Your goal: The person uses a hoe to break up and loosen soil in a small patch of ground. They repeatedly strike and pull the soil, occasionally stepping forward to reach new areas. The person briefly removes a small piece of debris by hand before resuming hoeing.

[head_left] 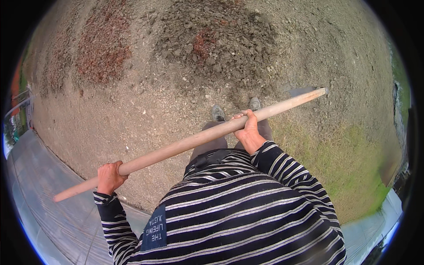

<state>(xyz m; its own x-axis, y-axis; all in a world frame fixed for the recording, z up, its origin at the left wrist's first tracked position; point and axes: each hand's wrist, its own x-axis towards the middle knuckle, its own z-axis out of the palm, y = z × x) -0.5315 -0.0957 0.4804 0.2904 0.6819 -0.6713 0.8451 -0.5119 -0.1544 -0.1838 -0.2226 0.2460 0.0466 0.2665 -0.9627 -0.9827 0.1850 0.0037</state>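
Note:
A long wooden-handled hoe (185, 143) slants across in front of my body, its far end up at the right. Part of its flat grey blade (301, 91) shows beside that end; the handle hides the rest. My left hand (111, 177) is closed round the handle toward its lower left end. Farther along, near the middle, my right hand (248, 127) grips it with the thumb over the top. A heap of loose dark soil (221, 48) with a reddish patch lies ahead of my feet.
Reddish crumbly material (105, 48) covers a strip of ground at the far left. My shoes (218, 113) stand on stony dirt. Green grass (349, 168) grows at the right. Grey plastic sheeting (53, 212) lies at the lower left, with more sheeting (371, 236) at the lower right.

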